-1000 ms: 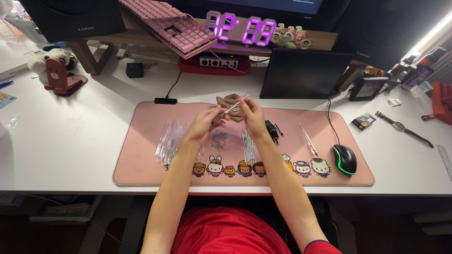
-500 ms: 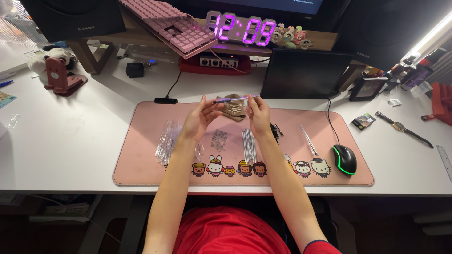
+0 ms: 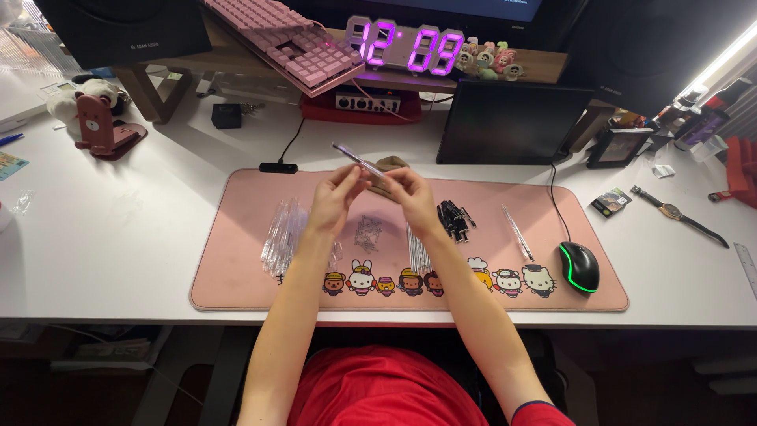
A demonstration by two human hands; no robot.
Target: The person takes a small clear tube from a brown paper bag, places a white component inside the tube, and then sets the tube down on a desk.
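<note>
Nearest the person, a row of cartoon figures (image 3: 430, 282) runs along the front edge of the pink desk mat (image 3: 236, 276) on the white worktop (image 3: 102, 244). Above the mat's middle, the left hand (image 3: 335, 197) and the right hand (image 3: 410, 197) meet, each with a narrow fingertip grip on a thin clear pen barrel (image 3: 352, 159), which is held in the air, tilted up to the left. A pinch this small on a smooth, slim part risks a slip; a dropped barrel may roll among the clear barrels (image 3: 284, 233) lying at the left of the mat or into the small springs (image 3: 367, 233) just below the hands. The forearms hang close over the refills (image 3: 415, 252) and the black caps (image 3: 452, 218), so a lowered wrist may scatter them. Farther right, a mouse (image 3: 579, 267) sits at the mat's edge. At the back, a pink keyboard (image 3: 284, 43) leans on a shelf beside a digital clock (image 3: 406, 46).
</note>
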